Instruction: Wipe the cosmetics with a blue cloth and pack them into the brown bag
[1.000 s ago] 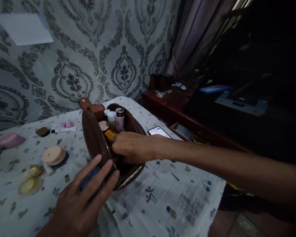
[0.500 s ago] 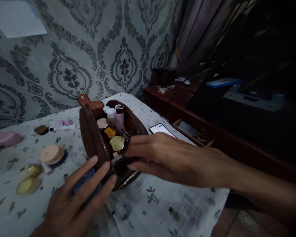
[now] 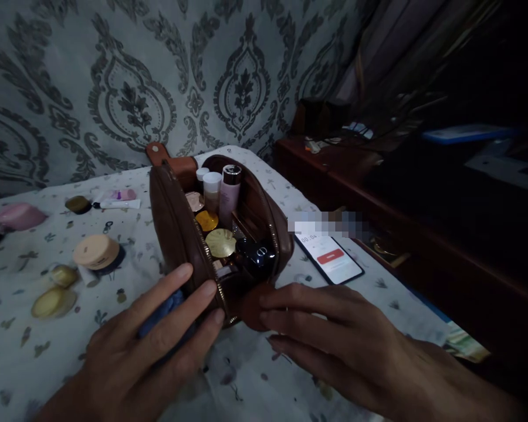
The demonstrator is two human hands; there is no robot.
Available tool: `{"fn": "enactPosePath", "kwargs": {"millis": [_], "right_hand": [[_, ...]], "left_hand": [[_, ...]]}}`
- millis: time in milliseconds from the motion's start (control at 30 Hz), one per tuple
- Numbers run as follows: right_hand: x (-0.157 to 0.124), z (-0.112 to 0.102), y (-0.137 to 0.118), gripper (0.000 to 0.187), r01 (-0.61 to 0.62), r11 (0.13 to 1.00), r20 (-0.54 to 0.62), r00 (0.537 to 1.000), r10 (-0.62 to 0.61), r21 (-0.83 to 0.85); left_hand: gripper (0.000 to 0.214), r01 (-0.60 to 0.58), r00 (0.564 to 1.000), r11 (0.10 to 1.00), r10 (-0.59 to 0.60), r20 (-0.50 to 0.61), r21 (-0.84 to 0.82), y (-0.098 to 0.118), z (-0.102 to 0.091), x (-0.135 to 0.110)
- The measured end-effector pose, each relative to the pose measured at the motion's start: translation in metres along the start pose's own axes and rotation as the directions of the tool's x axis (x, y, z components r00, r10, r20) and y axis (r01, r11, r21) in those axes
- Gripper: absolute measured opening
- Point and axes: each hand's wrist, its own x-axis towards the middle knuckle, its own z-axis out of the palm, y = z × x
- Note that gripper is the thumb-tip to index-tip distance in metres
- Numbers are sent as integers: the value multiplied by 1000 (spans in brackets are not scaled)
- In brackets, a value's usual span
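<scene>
A brown makeup bag (image 3: 169, 223) stands unzipped on the patterned sheet. Inside it are a lilac bottle (image 3: 229, 196) with a shiny cap, a white-capped bottle (image 3: 212, 190), an orange-yellow round item (image 3: 206, 220), a gold compact (image 3: 220, 242) and a glossy black case (image 3: 257, 255). My left hand (image 3: 145, 340) is spread, fingertips against the bag's near left side, above a blue item (image 3: 161, 313) partly hidden beneath it. At the bag's near end, my right hand (image 3: 321, 322) has its fingers closed on a reddish-brown leather tab (image 3: 254, 308); its thumb is hidden.
Left of the bag lie a beige-lidded jar (image 3: 95, 251), yellowish items (image 3: 53, 302), a white tube (image 3: 118, 204) and a pink item (image 3: 20, 216). To the right is a lit phone (image 3: 332, 261), beside dark red wooden furniture (image 3: 325, 176). A patterned wall (image 3: 193, 70) rises behind.
My right hand has come out of the bag and moved to the tab at its near end. The black case now shows inside. My left hand stays against the bag; the view has shifted.
</scene>
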Motion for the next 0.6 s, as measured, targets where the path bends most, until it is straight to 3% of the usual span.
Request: {"fn": "enactPosePath", "kwargs": {"millis": [167, 267, 367, 533, 600], "right_hand": [[13, 7, -11, 29, -91, 996, 73, 993, 90, 0], [26, 14, -12, 30, -107, 994, 141, 984, 104, 16], [37, 21, -7, 25, -111, 994, 163, 981, 108, 10], [41, 28, -3, 19, -85, 996, 131, 988, 86, -14], [39, 32, -4, 15, -75, 995, 38, 996, 77, -64]], "left_hand": [[34, -24, 996, 999, 27, -84, 30, 3, -1, -6], [30, -39, 989, 998, 45, -141, 40, 5, -1, -22], [28, -18, 993, 998, 25, -118, 54, 2, -3, -42], [27, 95, 989, 989, -81, -124, 112, -16, -11, -78], [33, 162, 980, 980, -146, -136, 114, -27, -14, -92]]}}
